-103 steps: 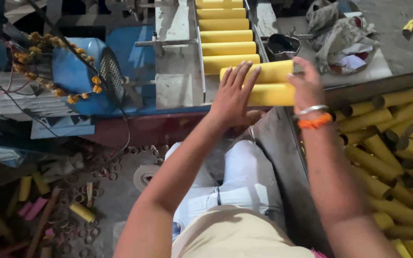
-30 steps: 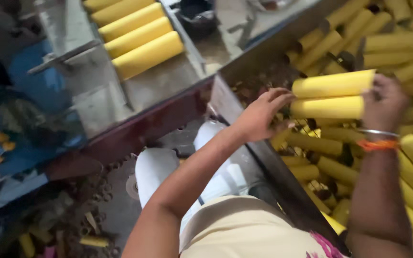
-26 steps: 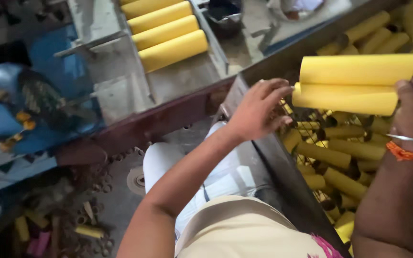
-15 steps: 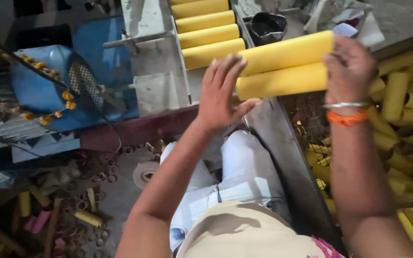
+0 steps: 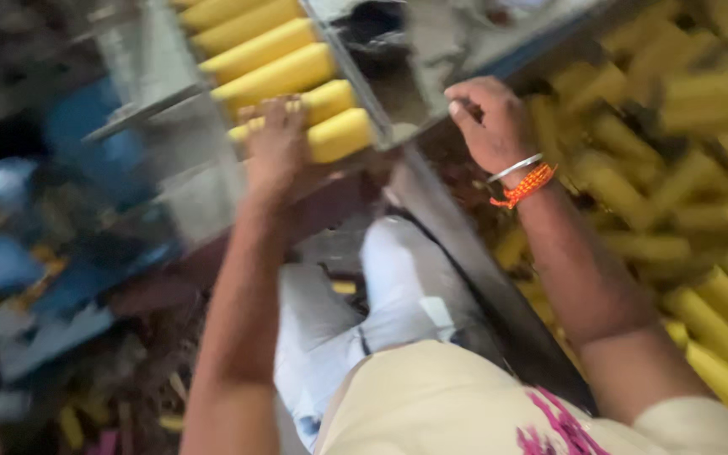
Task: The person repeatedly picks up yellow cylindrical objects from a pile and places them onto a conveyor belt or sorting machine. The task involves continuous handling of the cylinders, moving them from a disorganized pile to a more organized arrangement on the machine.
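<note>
Two yellow tubes (image 5: 330, 118) under left hand (image 5: 275, 147), rt hand (image 5: 490, 122) apart

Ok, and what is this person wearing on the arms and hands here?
Both forearms are bare, with no sleeves reaching them and no gloves. The right hand has a thin silver bangle at the wrist, and just below it an orange thread band tied around. The left hand and its wrist carry nothing that shows; the picture is blurred.

We see two yellow tubes (image 5: 330, 118) lying side by side at the near end of a row of yellow tubes (image 5: 254, 46), set crosswise in a grey metal channel (image 5: 162, 101), slightly blurred.
</note>
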